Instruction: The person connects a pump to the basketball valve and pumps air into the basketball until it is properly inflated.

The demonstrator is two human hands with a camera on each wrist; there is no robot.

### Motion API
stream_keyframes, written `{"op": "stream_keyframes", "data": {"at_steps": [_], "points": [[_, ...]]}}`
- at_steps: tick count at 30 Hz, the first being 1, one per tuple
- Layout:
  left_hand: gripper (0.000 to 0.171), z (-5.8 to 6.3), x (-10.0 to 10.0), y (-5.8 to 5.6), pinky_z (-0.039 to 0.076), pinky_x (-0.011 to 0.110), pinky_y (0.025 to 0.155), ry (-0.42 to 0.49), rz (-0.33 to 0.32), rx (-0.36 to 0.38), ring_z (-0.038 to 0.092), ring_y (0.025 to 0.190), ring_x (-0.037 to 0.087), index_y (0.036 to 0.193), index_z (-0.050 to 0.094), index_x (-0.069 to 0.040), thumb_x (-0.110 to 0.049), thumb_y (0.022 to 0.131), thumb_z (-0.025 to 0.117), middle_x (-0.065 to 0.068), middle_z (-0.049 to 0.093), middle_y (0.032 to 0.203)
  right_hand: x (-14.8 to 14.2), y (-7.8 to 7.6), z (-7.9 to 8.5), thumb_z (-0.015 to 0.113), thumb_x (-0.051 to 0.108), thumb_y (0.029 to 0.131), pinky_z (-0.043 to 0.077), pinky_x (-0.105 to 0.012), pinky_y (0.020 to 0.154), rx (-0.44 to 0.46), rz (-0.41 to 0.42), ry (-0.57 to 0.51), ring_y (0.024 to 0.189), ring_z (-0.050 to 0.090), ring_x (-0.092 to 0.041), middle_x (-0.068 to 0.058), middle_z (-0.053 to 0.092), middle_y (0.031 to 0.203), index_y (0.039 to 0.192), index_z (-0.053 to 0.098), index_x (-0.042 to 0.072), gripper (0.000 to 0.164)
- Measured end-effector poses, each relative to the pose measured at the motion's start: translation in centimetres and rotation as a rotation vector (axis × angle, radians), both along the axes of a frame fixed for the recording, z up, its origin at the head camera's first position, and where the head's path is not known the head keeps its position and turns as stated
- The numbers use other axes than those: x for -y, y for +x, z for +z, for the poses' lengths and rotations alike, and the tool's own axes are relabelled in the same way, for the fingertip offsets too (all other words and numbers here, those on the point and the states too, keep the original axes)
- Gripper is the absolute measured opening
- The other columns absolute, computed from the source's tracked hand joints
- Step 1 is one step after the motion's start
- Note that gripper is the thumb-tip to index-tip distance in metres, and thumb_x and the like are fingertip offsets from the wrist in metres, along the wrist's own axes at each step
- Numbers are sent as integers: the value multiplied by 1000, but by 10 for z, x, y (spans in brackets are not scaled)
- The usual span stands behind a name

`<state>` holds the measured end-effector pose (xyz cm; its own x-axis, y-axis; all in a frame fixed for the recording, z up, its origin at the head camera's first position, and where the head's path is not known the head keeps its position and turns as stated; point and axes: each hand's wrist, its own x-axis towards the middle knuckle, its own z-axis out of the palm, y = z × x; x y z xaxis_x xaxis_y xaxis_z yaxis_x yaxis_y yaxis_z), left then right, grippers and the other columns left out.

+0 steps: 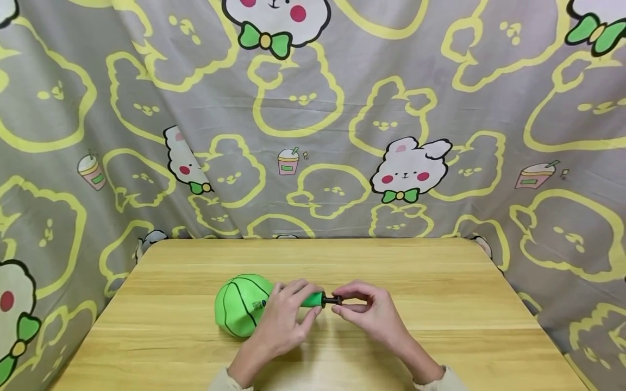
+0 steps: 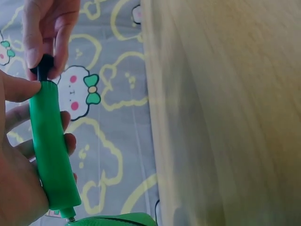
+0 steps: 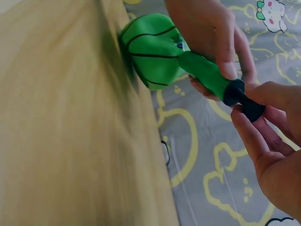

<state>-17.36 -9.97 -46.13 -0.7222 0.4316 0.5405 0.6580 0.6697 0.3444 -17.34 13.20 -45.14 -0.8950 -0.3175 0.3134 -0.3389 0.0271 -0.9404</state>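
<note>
Green pump (image 1: 312,300) lies in the left hand (image 1: 283,320), its barrel (image 2: 52,141) gripped between thumb (image 2: 21,88) and fingers (image 2: 70,143). Pump handle (image 3: 253,112) is pinched between the thumb and fingertips of the right hand (image 1: 374,315); a short length of rod (image 2: 42,75) shows between the hands. Ball (image 1: 237,307) rests on the desk (image 1: 440,282), just left of the left hand, its skin creased. Needle (image 2: 70,220) shows at the pump end beside the ball; depth of insertion cannot be determined.

Caution: pushing off the pump's line would probably bend the needle or work it loose. No brace on the ball is visible, so rolling could cause the same fault. Left thumb sits near the barrel mouth, where a full stroke might nip it. The fingertip hold on the handle could slip under hard pressure.

Pose: both forearms angle inward from the near side. Left hand lies back upward over the barrel; right fingertips point toward the left hand, roughly along the rod.
</note>
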Motion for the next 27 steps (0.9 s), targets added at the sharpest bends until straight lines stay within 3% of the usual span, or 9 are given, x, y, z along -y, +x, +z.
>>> {"op": "stream_keyframes", "data": {"at_steps": [6,14,27], "points": [[29,1,6,-2,44,39,87,24,21,-14,64,106,11,120,71,-20,-29,92,73,-7,69,112,-11,-3,9,82,-2,83,59,-38,80,-28,11,1,102,72,-28,-23,70,108,107,73,-5,25],[27,1,9,-3,44,40,88,44,40,-21,65,104,11,118,70,-22,-29,92,72,-7,70,111,-32,-4,19,82,-3,84,59,-40,79,-51,40,22,100,71,-34,-24,69,108,107,74,0,25],[29,9,14,-4,45,42,92,65,44,9,65,106,13,120,70,-20,-30,93,72,-4,70,113,-63,-8,34,79,-6,85,59,-40,77,-77,68,85,101,72,-25,-21,69,109,109,73,-1,25]]}}
